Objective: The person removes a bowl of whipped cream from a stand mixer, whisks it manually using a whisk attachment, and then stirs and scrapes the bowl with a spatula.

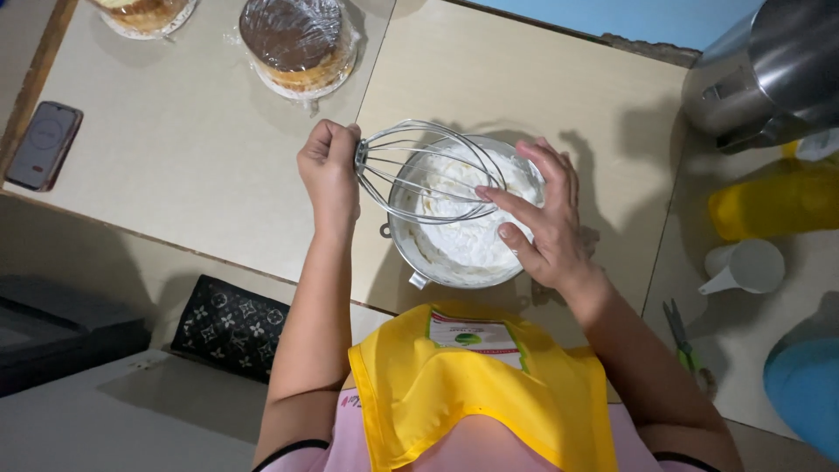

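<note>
A metal bowl (411,253) of white whipped cream (468,232) stands on the beige counter just in front of me. My left hand (329,170) grips the stem of a wire whisk attachment (428,170), held sideways over the bowl. My right hand (542,214) rests on the bowl's right side, its fingers reaching to the whisk's wires and the cream. A yellow apron (472,385) covers my chest below.
Two plastic-wrapped sponge cakes (297,44) (144,13) sit at the back left, a phone (44,144) at the left edge. A steel mixer bowl (769,74), yellow container (773,205), white measuring cup (752,267) and scissors (682,336) lie on the right.
</note>
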